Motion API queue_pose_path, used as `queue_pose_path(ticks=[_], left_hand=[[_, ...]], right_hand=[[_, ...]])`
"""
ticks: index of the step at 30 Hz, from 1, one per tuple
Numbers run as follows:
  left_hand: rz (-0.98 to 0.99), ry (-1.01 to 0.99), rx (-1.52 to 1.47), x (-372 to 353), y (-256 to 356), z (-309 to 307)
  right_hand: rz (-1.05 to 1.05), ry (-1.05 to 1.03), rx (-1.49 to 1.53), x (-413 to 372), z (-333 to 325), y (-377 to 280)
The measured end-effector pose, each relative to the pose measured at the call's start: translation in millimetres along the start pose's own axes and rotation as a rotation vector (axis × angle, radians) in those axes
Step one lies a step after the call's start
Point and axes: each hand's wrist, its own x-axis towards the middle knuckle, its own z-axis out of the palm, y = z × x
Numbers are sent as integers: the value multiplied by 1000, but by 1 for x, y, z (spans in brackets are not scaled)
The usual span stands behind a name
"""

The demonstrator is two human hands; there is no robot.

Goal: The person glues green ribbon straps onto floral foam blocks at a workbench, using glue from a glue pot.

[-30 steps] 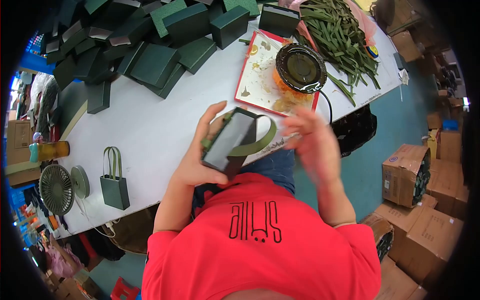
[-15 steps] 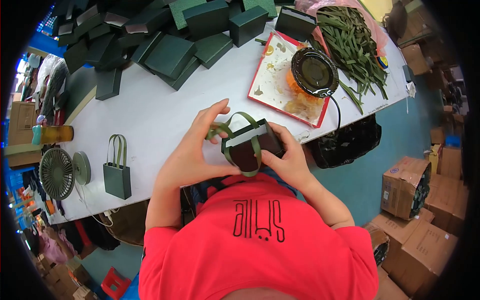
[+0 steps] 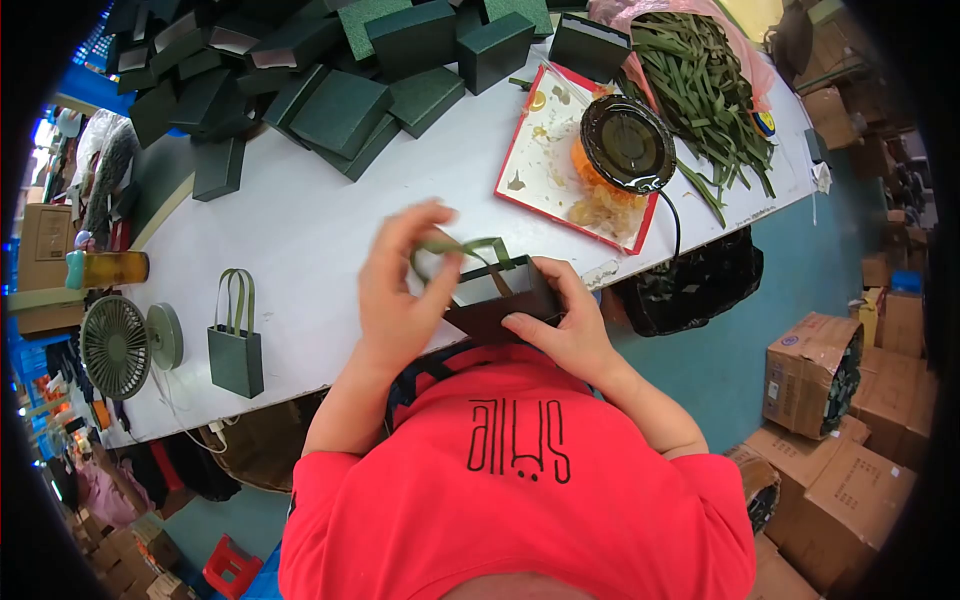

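Observation:
A small dark green paper gift bag (image 3: 508, 301) is tilted near the table's front edge, its pale inside facing up. My right hand (image 3: 575, 335) grips its right end, thumb on the near face and fingers behind. My left hand (image 3: 395, 295) is at the bag's left side, somewhat blurred, with its fingers and thumb curled around the green ribbon handles (image 3: 440, 246). The ribbon loops up over the opening. A finished-looking bag of the same green (image 3: 235, 362) stands upright on the left, both handles raised.
Many dark green boxes (image 3: 340, 110) are heaped at the back left. A black round pot (image 3: 628, 145) with a cord sits on a red-rimmed, glue-stained tray (image 3: 530, 150). Cut green ribbons (image 3: 695, 75) lie in pink plastic at right. A small fan (image 3: 115, 347) stands far left.
My left hand has moved in from the bag's lower left and closed on the ribbon. The handle hanging over the near face is now lifted toward the opening. The bag has tilted slightly.

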Motion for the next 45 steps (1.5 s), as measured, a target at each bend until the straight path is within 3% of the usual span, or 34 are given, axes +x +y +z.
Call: queue_pose_path(ticks=[3, 4, 6, 8, 11, 12, 16, 19, 20, 26, 29, 32, 38, 41, 42, 45], left_hand=[[-272, 161, -110, 7, 10, -9], [-470, 92, -320, 6, 10, -12], [-672, -103, -576, 2, 14, -15], [-772, -259, -777, 1, 15, -19], [-424, -253, -674, -2, 13, -5], [-380, -184, -477, -2, 13, -4], [-282, 124, -462, 5, 29, -9], [192, 44, -192, 17, 34, -25], [251, 26, -146, 19, 38, -25], [286, -154, -12, 22, 57, -27], [168, -152, -109, 22, 61, -27], [-10, -132, -359, 22, 68, -26], [-73, -27, -91, 17, 58, -33], [-81, 137, -266, 28, 38, -34], [-237, 151, -368, 29, 28, -41], [-31, 66, -26, 25, 15, -42]], right_hand=[[-131, 53, -94, -5, -2, 6], [-162, 35, -103, -4, -3, 5], [-220, -3, -116, -4, -6, 3], [-252, -48, -183, -2, -8, 0], [-192, -13, -167, -3, -7, 5], [-155, 15, -140, -4, -6, 9], [-128, 39, -66, -3, -2, 20], [-148, 29, -11, 3, 2, 21], [-143, 27, 40, 4, 6, 18], [-181, 18, -3, 17, 14, 23], [-241, -2, -54, 22, 11, 21], [-270, -30, -112, 27, 6, 15], [-390, -68, -275, 34, -3, 14], [-414, -99, -317, 34, -6, 15], [-421, -106, -324, 33, -7, 15], [-314, -179, -122, 31, -7, 8]])
